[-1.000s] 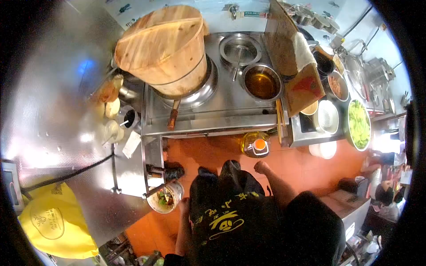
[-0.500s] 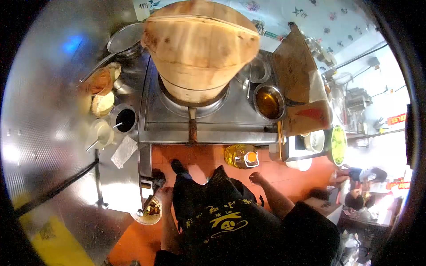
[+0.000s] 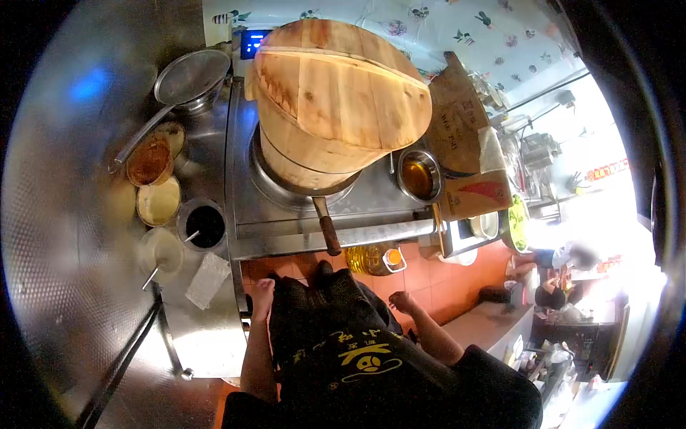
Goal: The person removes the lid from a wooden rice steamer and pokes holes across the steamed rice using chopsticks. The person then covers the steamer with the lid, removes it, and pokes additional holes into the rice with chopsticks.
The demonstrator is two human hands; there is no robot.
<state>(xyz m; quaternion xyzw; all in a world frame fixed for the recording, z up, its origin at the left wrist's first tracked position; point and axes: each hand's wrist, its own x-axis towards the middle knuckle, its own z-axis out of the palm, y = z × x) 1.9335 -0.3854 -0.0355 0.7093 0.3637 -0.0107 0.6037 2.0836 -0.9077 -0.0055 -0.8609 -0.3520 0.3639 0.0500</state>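
The left hand (image 3: 263,289) is at about half past seven in the view, near the edge of the steel table (image 3: 204,154); its fingers look curled, but I cannot tell how firm the grip is, and nothing shows in it. A white cloth (image 3: 209,280) lies at nine o'clock from it, and a pot of dark sauce (image 3: 204,225) at half past ten.

The right hand (image 3: 402,302) is at five o'clock, apart from the oil jug (image 3: 368,259) at its eleven o'clock. Its grip is also too small and dim to read.

At twelve o'clock a wooden bucket (image 3: 307,154) sits in a pan (image 3: 261,164) on the stove (image 3: 250,230), the pan's handle (image 3: 329,232) pointing towards half past five.

As far as shows, the bucket is in place and its lid (image 3: 357,86) is on; neither hand touches it. With the contents hidden, how much is left cannot be judged.
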